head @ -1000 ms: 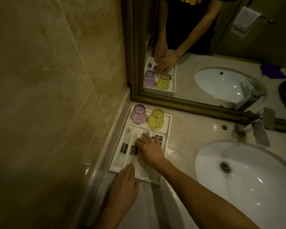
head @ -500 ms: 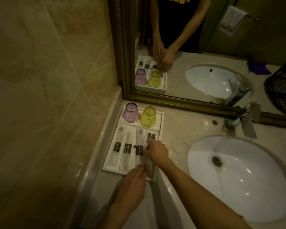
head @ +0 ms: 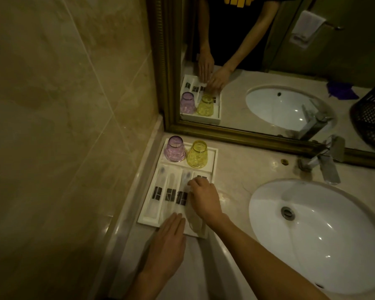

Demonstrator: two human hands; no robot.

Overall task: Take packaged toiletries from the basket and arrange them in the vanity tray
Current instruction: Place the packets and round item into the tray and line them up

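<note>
I see the tray (head: pixel 212 158) on the marble surface (head: pixel 243 169), in the corner where wall meets mirror (head: pixel 268 61), left of the sink (head: pixel 325 234). Its far section holds two inverted cups side by side: purple cup (head: pixel 175 148), yellow cup (head: pixel 197 154). Its near slots hold clear packets (head: pixel 170 194) with dark labels, laid lengthwise side by side. My right hand (head: pixel 205 200) is over the right slots, fingertips curled down onto a packet; whether that grip pinches it, I cannot tell. My left hand (head: pixel 168 245) lies flat, fingers straight and pressed together, fingertips over the tray's near edge. A dark basket (head: pixel 372 118) shows only as a reflection, at far right.
</note>
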